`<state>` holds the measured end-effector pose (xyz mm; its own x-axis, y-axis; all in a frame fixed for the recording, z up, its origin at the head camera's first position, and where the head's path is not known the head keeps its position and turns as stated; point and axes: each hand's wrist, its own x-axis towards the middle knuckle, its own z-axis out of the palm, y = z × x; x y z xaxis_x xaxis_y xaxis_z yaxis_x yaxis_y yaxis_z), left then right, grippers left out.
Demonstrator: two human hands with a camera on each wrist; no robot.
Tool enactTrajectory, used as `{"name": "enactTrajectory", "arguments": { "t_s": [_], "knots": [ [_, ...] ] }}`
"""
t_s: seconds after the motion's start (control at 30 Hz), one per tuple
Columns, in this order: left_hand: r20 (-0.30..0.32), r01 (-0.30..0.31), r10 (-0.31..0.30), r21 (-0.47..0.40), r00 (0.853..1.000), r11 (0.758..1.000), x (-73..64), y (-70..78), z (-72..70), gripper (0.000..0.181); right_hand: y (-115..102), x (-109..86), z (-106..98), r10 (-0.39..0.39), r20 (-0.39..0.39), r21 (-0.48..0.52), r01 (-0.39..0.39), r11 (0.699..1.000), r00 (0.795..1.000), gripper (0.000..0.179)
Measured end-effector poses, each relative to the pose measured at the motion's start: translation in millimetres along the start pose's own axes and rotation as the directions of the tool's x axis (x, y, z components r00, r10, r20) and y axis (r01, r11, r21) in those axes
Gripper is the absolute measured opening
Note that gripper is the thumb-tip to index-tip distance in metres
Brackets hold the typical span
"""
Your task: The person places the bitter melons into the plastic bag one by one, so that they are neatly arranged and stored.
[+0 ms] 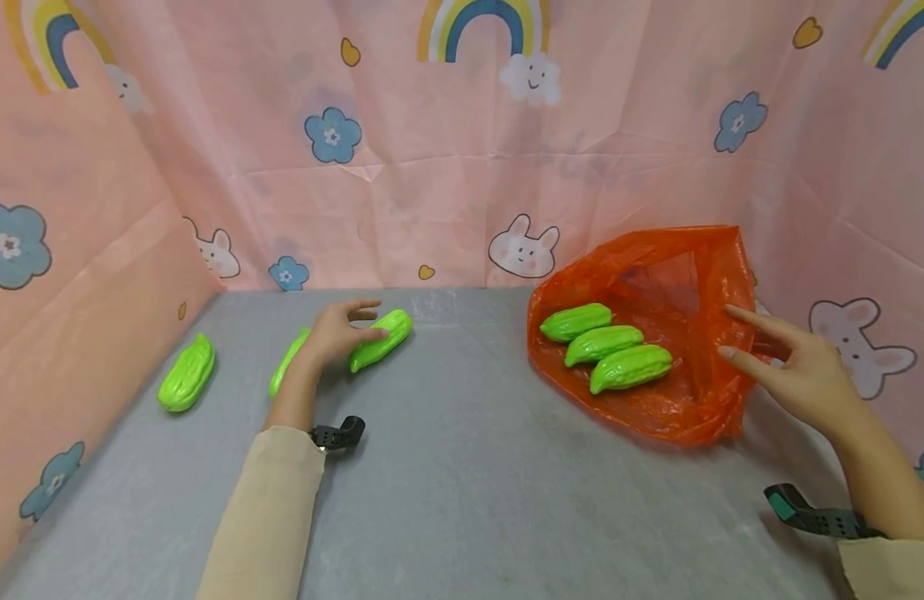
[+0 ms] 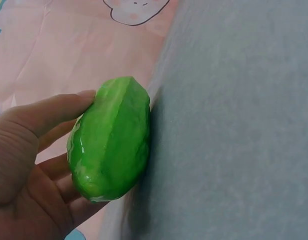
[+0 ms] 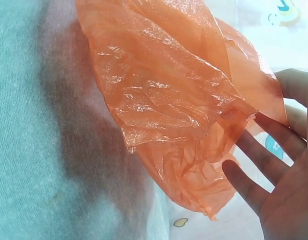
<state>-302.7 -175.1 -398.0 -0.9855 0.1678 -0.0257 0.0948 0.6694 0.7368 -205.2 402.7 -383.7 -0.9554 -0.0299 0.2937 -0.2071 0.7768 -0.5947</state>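
Observation:
In the head view, my left hand (image 1: 337,333) is at a bright green, ridged bitter melon (image 1: 390,333) on the left part of the table. The left wrist view shows the thumb against this bitter melon (image 2: 111,140) and the fingers behind it. Another bitter melon (image 1: 285,367) lies partly hidden behind that hand and wrist. My right hand (image 1: 810,375) holds the side of a red-orange plastic bag (image 1: 720,333), its mouth spread toward me. Inside lie three bitter melons (image 1: 604,343) side by side. In the right wrist view, the bag's edge (image 3: 243,112) runs between the fingers.
One more bitter melon (image 1: 187,373) lies at the far left, near the side curtain. The grey table (image 1: 469,467) is bounded at the back and sides by a pink patterned curtain (image 1: 432,208). Both wrists carry black straps.

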Motion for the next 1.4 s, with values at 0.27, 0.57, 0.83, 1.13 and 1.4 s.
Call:
{"name": "enactTrajectory", "arguments": {
  "t_s": [0.27,0.57,0.83,1.13,1.4],
  "knots": [
    [0.036,-0.06,0.062,-0.046,0.997,0.997,-0.2,0.5,6.0,0.048,-2,-0.1,-2,0.015,0.021,0.001,-0.015,1.0,1.0,0.061],
    [0.067,-0.092,0.092,-0.001,0.993,0.996,-2.6,-5.3,6.5,0.048,-3,-1.6,-2,0.011,-0.017,0.018,-0.01,1.0,1.0,0.058],
    [0.076,-0.079,0.08,-0.013,0.994,0.997,-3.8,-5.5,7.9,0.054,-3,-1.6,-2,0.001,-0.021,0.011,-0.001,1.0,1.0,0.058],
    [0.066,-0.067,0.071,-0.062,0.995,0.996,-5.0,11.3,9.7,0.053,-6,0.6,-1,0.007,0.011,-0.007,-0.007,1.0,1.0,0.06],
    [0.05,-0.151,0.154,-0.056,0.987,0.987,-1.0,38.8,16.3,0.05,-4,-1.4,-1,0.012,0.001,-0.006,-0.012,1.0,1.0,0.06]
  ]
}}
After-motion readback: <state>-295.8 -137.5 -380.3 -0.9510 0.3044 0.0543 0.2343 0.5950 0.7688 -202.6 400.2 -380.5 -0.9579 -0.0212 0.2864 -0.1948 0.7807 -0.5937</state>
